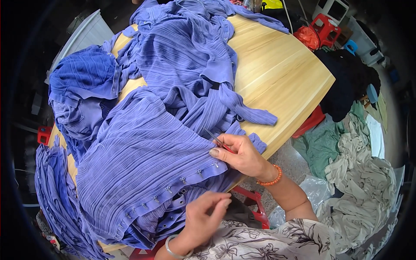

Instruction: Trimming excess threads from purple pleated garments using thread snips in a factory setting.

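Observation:
A ribbed blue-purple garment (134,151) lies spread before me, its band along the near edge set with several small metal fastenings (182,180). My right hand (242,155), wearing an orange beaded bracelet, closes around red-handled scissors (226,147). Their thin blades point up and left over the cloth. The right thumb is at the garment's right corner; whether it presses the cloth, I cannot tell. Just below the band hovers my left hand (203,216), thumb and forefinger brought together in a pinch. Anything between those fingertips is too small to make out.
More blue-purple garments (173,52) heap across the wooden table (277,65), and some hang (56,190) off its left side. Red stools (255,203) stand below the near edge. Grey-beige cloth (359,203) and green cloth (318,145) pile up at the right.

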The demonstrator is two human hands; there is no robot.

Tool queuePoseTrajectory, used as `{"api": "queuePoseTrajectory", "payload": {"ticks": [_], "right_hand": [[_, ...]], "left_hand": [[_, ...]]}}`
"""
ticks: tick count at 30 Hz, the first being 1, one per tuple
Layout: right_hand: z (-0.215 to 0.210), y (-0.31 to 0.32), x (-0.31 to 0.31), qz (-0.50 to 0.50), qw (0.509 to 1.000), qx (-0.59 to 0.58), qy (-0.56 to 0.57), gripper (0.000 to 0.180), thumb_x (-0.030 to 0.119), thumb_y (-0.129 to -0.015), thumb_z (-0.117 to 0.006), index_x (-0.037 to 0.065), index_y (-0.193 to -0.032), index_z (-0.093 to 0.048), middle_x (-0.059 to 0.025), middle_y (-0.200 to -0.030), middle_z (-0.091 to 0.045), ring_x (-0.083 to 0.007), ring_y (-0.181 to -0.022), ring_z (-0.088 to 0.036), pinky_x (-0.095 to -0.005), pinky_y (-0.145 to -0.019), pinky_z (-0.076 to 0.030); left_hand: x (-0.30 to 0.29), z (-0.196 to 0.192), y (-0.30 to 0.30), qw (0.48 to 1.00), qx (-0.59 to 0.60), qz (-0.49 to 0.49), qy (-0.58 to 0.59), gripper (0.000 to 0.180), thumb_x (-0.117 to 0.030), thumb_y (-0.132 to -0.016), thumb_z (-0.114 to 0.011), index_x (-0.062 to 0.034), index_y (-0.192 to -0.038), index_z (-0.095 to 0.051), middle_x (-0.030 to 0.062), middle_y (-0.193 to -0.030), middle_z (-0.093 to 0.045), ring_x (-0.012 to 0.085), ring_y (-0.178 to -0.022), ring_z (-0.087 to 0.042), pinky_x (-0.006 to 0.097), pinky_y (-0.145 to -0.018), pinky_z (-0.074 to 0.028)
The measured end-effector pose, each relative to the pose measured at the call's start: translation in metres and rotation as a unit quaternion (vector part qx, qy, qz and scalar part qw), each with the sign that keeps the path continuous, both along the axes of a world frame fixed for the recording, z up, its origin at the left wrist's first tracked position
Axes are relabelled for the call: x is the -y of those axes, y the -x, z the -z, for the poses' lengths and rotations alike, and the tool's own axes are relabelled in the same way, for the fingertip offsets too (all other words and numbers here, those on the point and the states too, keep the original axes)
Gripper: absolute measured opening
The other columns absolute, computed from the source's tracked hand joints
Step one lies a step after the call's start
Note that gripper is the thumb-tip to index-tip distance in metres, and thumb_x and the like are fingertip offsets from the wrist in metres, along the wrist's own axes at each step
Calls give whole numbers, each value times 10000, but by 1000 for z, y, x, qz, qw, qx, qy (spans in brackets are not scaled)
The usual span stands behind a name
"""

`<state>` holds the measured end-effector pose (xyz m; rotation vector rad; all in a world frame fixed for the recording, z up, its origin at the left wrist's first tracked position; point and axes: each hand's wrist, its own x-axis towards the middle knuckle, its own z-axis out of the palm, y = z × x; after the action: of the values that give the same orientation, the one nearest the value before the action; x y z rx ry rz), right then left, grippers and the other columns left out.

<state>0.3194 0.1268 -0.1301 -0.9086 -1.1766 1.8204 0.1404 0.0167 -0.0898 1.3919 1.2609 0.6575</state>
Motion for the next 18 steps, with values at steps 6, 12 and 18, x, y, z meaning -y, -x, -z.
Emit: {"api": "queuePoseTrajectory", "payload": {"ticks": [6,12,18], "right_hand": [[-2,3,3,12,999,17,-30,176,120,-990,-654,-36,-1071,-638,43,-893,-621,8,-800,-521,-188,-663,-459],[-3,3,7,29,996,56,-59,178,124,-975,-674,-36,-1039,-630,33,-841,-602,-4,-769,-504,-198,-639,-443],[-7,3,8,43,994,69,-69,174,116,-966,-682,-39,-1021,-624,20,-826,-603,-12,-768,-505,-209,-644,-446]], "left_hand": [[-29,7,-1,845,-270,-109,-448,344,-31,-755,-799,-32,-1083,-695,88,-919,-605,255,-765,-546,382,-686,-397],[-47,15,-3,821,-311,-109,-466,272,-52,-790,-773,-48,-1053,-705,77,-903,-603,252,-760,-532,380,-689,-389],[-47,13,-6,826,-318,-97,-455,249,42,-767,-731,-47,-994,-682,91,-895,-596,264,-795,-544,381,-734,-405]]}}
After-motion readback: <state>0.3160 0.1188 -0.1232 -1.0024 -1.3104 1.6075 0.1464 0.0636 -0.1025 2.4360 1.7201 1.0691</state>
